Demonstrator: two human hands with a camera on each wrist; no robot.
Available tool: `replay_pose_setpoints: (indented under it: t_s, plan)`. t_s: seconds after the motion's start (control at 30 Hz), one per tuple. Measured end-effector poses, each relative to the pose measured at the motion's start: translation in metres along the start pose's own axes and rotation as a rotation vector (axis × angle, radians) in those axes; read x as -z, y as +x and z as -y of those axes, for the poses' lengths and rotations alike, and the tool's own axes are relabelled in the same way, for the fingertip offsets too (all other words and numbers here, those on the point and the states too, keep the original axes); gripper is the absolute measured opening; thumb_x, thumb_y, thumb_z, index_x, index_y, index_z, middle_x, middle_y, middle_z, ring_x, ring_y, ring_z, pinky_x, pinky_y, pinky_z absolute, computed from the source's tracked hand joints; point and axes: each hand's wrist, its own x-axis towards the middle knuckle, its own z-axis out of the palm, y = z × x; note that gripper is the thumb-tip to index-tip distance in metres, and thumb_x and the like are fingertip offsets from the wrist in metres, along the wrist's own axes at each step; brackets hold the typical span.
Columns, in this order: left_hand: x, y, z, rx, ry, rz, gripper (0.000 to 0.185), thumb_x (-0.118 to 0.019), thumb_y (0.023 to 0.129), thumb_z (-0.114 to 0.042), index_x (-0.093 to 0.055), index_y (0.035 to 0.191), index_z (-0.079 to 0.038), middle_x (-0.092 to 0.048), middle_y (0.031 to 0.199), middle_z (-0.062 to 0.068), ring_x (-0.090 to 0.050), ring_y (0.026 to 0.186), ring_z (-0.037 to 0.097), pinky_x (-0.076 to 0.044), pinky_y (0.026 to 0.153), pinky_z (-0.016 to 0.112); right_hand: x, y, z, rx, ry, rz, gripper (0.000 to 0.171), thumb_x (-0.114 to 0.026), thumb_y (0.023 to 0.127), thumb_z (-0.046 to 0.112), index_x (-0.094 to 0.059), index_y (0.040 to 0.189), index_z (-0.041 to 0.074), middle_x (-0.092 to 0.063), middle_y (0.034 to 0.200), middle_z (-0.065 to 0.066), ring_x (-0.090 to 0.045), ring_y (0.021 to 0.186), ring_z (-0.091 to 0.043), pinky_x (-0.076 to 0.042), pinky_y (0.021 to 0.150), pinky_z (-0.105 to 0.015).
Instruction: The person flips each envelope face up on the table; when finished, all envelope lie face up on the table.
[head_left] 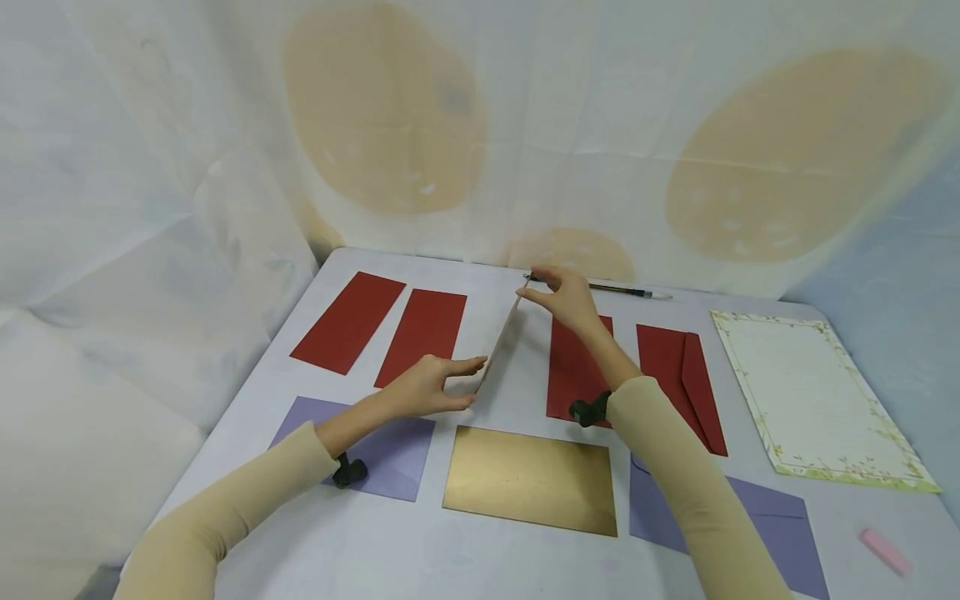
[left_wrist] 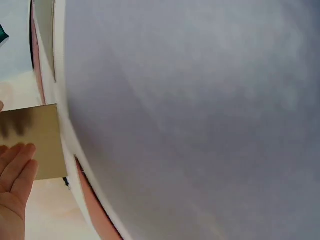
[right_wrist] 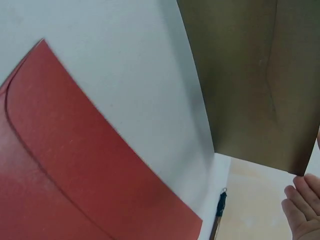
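Note:
Both hands hold a gold envelope (right_wrist: 250,90) on its side above the middle of the table, so that it shows almost edge-on in the head view. My left hand (head_left: 431,387) grips its near end between fingers and thumb. At the far end, my right hand (head_left: 567,298) pinches it. The side in the left wrist view is plain; the side in the right wrist view has a flap line. Beneath the right forearm lies a red envelope (head_left: 573,358), and a lavender envelope (head_left: 397,458) lies under the left wrist.
Another gold envelope (head_left: 528,479) lies flat near the front. Two red envelopes (head_left: 351,321) are at the left, a flapped red one (head_left: 667,367) and a lavender one (head_left: 772,521) at the right. Beyond are bordered writing paper (head_left: 821,396), a brush (head_left: 622,289) and a pink eraser (head_left: 885,551).

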Motion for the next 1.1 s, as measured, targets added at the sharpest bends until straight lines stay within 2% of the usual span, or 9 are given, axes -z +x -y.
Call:
replay_pose_setpoints:
  t_s: [0.1, 0.17, 0.27, 0.4, 0.53, 0.7, 0.83, 0.93, 1.1]
  plan:
    - [0.003, 0.002, -0.006, -0.017, -0.001, -0.061, 0.069, -0.080, 0.081, -0.020, -0.049, 0.140, -0.001, -0.062, 0.124, 0.018, -0.069, 0.093, 0.021, -0.046, 0.054, 0.023, -0.001, 0.002, 0.001, 0.007, 0.005, -0.005, 0.060, -0.078, 0.082, 0.033, -0.059, 0.130, 0.003, -0.060, 0.129, -0.012, -0.056, 0.120, -0.026, -0.042, 0.101, -0.034]
    - [0.006, 0.005, -0.011, -0.031, 0.009, -0.097, 0.075, -0.082, 0.079, -0.022, -0.047, 0.142, -0.003, -0.060, 0.127, 0.017, -0.067, 0.099, 0.019, -0.054, 0.071, 0.027, -0.001, 0.003, 0.002, 0.013, 0.003, -0.008, 0.060, -0.078, 0.082, 0.033, -0.060, 0.130, 0.003, -0.061, 0.128, -0.013, -0.056, 0.120, -0.026, -0.042, 0.101, -0.034]
    - [0.012, 0.009, -0.017, -0.048, 0.028, -0.132, 0.077, -0.083, 0.077, -0.019, -0.047, 0.142, -0.004, -0.058, 0.130, 0.015, -0.060, 0.115, 0.019, -0.052, 0.087, 0.035, -0.002, 0.006, 0.005, 0.020, 0.011, -0.004, 0.060, -0.078, 0.082, 0.032, -0.059, 0.130, 0.001, -0.061, 0.128, -0.014, -0.056, 0.120, -0.028, -0.042, 0.101, -0.036]
    - [0.018, 0.010, -0.022, -0.032, 0.048, -0.131, 0.073, -0.083, 0.077, -0.016, -0.050, 0.140, -0.004, -0.058, 0.131, 0.013, -0.067, 0.083, 0.009, -0.054, 0.070, 0.032, -0.006, 0.009, 0.009, 0.017, 0.017, 0.010, 0.060, -0.078, 0.082, 0.032, -0.059, 0.131, 0.001, -0.060, 0.129, -0.015, -0.055, 0.120, -0.032, -0.043, 0.100, -0.041]
    - [0.020, 0.008, -0.023, 0.006, 0.038, -0.110, 0.071, -0.082, 0.078, -0.014, -0.050, 0.140, -0.005, -0.060, 0.129, 0.012, -0.053, 0.058, 0.003, -0.044, 0.052, 0.028, -0.010, 0.011, 0.010, 0.024, 0.012, 0.021, 0.059, -0.075, 0.085, 0.032, -0.057, 0.133, 0.003, -0.058, 0.131, -0.016, -0.054, 0.122, -0.032, -0.043, 0.099, -0.042]
    - [0.022, 0.003, -0.021, 0.037, 0.043, -0.121, 0.070, -0.082, 0.077, -0.014, -0.051, 0.139, -0.004, -0.063, 0.123, 0.013, -0.047, 0.048, 0.002, -0.034, 0.048, 0.020, -0.015, 0.004, 0.007, 0.039, -0.002, 0.047, 0.060, -0.070, 0.090, 0.031, -0.051, 0.139, 0.002, -0.054, 0.136, -0.016, -0.053, 0.124, -0.029, -0.043, 0.101, -0.036]
    - [0.024, 0.000, -0.018, 0.063, 0.018, -0.153, 0.071, -0.083, 0.075, -0.011, -0.052, 0.138, -0.003, -0.064, 0.122, 0.013, -0.068, 0.074, 0.015, -0.038, 0.048, 0.024, -0.021, -0.009, 0.002, 0.000, -0.041, 0.121, 0.063, -0.068, 0.091, 0.031, -0.046, 0.142, 0.002, -0.051, 0.138, -0.019, -0.052, 0.123, -0.035, -0.044, 0.099, -0.042]
    - [0.025, -0.003, -0.014, 0.097, -0.046, -0.176, 0.071, -0.084, 0.073, -0.008, -0.053, 0.137, -0.003, -0.062, 0.125, 0.013, -0.066, 0.102, 0.021, -0.049, 0.055, 0.025, -0.025, -0.018, -0.001, -0.021, -0.086, 0.196, 0.066, -0.068, 0.091, 0.033, -0.043, 0.144, 0.003, -0.049, 0.141, -0.018, -0.052, 0.123, -0.037, -0.045, 0.097, -0.045]
    - [0.027, -0.006, -0.007, 0.172, -0.206, -0.205, 0.071, -0.083, 0.072, -0.005, -0.054, 0.137, -0.004, -0.057, 0.132, 0.013, -0.063, 0.109, 0.024, -0.053, 0.083, 0.036, -0.029, -0.028, -0.005, -0.002, -0.128, 0.284, 0.071, -0.072, 0.088, 0.034, -0.042, 0.146, 0.005, -0.046, 0.142, -0.017, -0.051, 0.124, -0.037, -0.045, 0.096, -0.046]
